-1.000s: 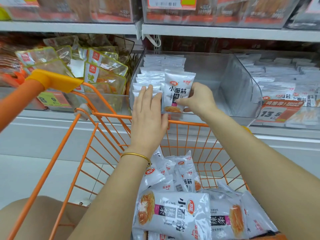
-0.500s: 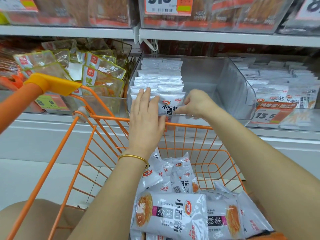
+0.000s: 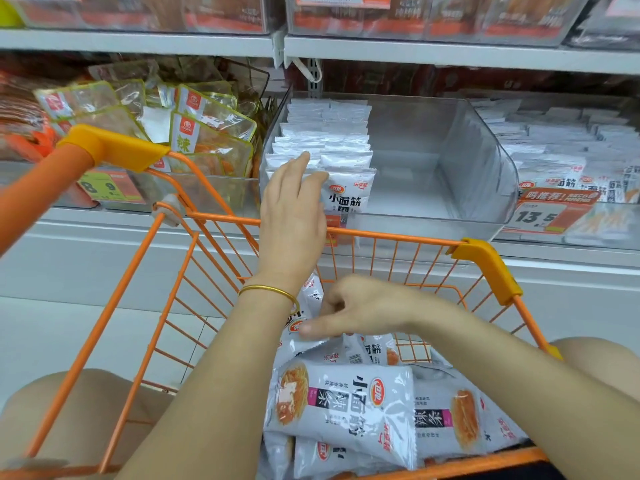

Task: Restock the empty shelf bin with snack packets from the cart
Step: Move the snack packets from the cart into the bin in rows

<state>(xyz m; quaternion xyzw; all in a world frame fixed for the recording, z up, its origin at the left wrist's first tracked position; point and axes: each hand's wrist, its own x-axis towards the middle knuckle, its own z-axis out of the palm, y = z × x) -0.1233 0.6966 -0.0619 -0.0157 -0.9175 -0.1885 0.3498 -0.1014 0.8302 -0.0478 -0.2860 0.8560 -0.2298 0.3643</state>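
- The orange cart (image 3: 408, 238) is parked directly under the shelf; the shelf bin (image 3: 481, 157) lies at 12 o'clock from the cart basket.
- The bin is filled on its 9 o'clock side only. A row of packets (image 3: 346, 140) stands there upright, long axis vertical, printed faces turned to 6 o'clock. The half at 3 o'clock is bare.
- The heap of snack packets (image 3: 346, 407) lies flat in the cart at 6 o'clock, with long axes running mostly 9 to 3.
- The left hand (image 3: 292, 209) is held flat, fingers straight, and is pressed against the front of the row. Nothing is gripped by it.
- The right hand (image 3: 360, 310) is lowered into the cart and is the nearer hand to the heap. Its fingers are curled and its thumb is laid on a top packet (image 3: 298, 341), which appears to be pinched; how firmly cannot be told.
- A gold bangle (image 3: 273, 292) is worn on the left wrist.
- The coming move is judged to be a lift from 6 to 12 o'clock, with the packet turned upright.
- Difference from half a second ago: the right hand has been withdrawn from the bin front and brought down to the heap; the front packet (image 3: 349, 195) is now left seated, and the left hand is kept at the row.
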